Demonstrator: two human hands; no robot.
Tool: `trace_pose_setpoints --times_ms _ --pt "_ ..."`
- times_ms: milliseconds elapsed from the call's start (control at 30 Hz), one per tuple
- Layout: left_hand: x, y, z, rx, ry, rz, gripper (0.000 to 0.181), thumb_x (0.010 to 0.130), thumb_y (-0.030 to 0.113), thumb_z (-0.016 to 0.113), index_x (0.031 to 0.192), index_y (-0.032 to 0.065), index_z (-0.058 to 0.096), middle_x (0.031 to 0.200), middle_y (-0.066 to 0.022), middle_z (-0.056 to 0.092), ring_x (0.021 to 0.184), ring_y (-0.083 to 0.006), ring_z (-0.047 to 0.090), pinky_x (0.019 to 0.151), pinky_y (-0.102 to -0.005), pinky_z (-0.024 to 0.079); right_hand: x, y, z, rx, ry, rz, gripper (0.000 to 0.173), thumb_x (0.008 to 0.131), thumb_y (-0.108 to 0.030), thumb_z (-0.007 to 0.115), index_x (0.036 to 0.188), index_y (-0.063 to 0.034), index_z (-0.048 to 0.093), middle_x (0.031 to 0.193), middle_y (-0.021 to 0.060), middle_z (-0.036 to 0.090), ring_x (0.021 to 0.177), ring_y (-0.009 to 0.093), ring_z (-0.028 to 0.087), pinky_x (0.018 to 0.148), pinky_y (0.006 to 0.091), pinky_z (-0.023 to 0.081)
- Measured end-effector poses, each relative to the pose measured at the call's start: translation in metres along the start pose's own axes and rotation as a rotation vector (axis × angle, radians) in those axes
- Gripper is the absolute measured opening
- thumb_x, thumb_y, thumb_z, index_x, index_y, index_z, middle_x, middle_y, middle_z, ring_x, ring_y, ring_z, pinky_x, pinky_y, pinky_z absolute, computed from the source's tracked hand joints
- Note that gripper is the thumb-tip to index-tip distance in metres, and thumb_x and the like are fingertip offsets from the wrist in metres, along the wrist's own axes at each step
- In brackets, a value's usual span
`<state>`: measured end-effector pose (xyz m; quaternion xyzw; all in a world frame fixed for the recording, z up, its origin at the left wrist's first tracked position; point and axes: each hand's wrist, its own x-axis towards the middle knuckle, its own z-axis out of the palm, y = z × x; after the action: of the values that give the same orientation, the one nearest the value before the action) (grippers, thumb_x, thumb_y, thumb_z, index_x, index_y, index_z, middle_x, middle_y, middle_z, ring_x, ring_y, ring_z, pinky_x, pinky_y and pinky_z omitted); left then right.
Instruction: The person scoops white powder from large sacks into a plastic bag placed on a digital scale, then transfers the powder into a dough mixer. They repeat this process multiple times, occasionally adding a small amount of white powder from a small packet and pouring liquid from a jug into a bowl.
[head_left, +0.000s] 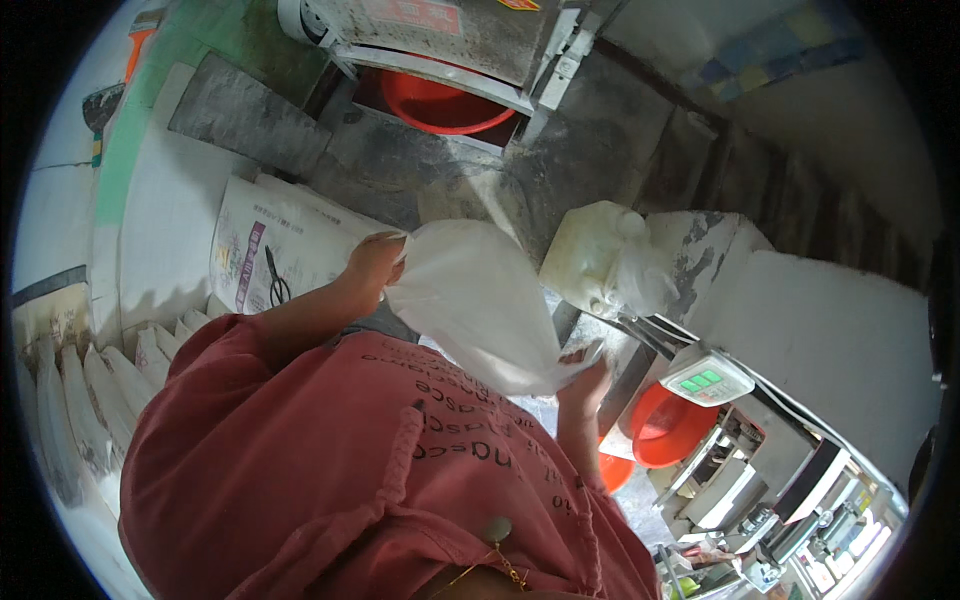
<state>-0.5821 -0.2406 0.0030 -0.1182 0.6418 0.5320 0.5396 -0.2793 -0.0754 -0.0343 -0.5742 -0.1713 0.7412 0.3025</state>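
Note:
A translucent white plastic bag (472, 300), bulging in the middle, is stretched between my two hands in front of my chest. My left hand (375, 271) grips its gathered edge on the picture's left side. At the bag's lower right corner, my right hand (585, 381) holds the plastic, with its fingers partly hidden. Beyond my left forearm lies a printed white sack (300, 225), and on it rest black-handled scissors (277, 285).
A cloudy plastic jug (589, 247) stands beyond the bag, near a digital scale display (707, 379). Red basins (667, 424) sit lower right; another red basin (450, 105) is under a metal machine (442, 37). Filled sacks (90, 397) stand in a row at left.

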Motion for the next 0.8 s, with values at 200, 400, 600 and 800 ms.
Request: trace_pose_setpoints --times_ms 200,400,600,800 --pt "0.117 0.038 -0.012 -0.479 0.243 0.127 0.02 0.082 0.017 0.048 0.068 0.0086 0.038 0.055 -0.0032 0.034 0.046 -0.0126 0.031 0.046 -0.0298 0.027 0.146 -0.007 0.092 -0.205 -0.181 -0.145 0.027 0.084 -0.031 0.044 0.079 -0.0066 0.055 0.061 0.0053 0.049 0.057 0.021 0.051 0.054 0.0305 0.044" --pt "0.293 0.036 -0.021 -0.713 0.479 0.158 0.011 0.081 0.014 0.046 0.078 0.0036 0.045 0.062 -0.0064 0.043 0.052 -0.0204 0.043 0.052 -0.0332 0.038 0.353 0.035 0.135 -0.755 -0.07 -0.601 0.024 0.085 -0.022 0.042 0.087 -0.0018 0.054 0.072 0.0109 0.052 0.067 0.025 0.053 0.061 0.0386 0.042" --pt "0.285 0.089 -0.02 0.12 0.49 0.362 0.015 0.076 0.01 0.05 0.089 0.0023 0.055 0.07 -0.0129 0.056 0.068 -0.0272 0.055 0.066 -0.0381 0.043 0.323 -0.009 0.199 -0.482 -0.023 -0.17 0.023 0.08 -0.022 0.044 0.091 -0.0041 0.055 0.084 0.0048 0.054 0.073 0.019 0.052 0.064 0.0333 0.042" --pt "0.263 0.12 0.029 1.47 0.165 1.031 0.036 0.066 0.026 0.065 0.093 0.0042 0.057 0.081 -0.0126 0.057 0.08 -0.029 0.055 0.074 -0.042 0.041 0.296 -0.022 0.193 -1.041 0.334 -0.741 0.016 0.08 -0.012 0.048 0.088 -0.0003 0.054 0.087 0.0143 0.059 0.08 0.029 0.056 0.073 0.0386 0.043"
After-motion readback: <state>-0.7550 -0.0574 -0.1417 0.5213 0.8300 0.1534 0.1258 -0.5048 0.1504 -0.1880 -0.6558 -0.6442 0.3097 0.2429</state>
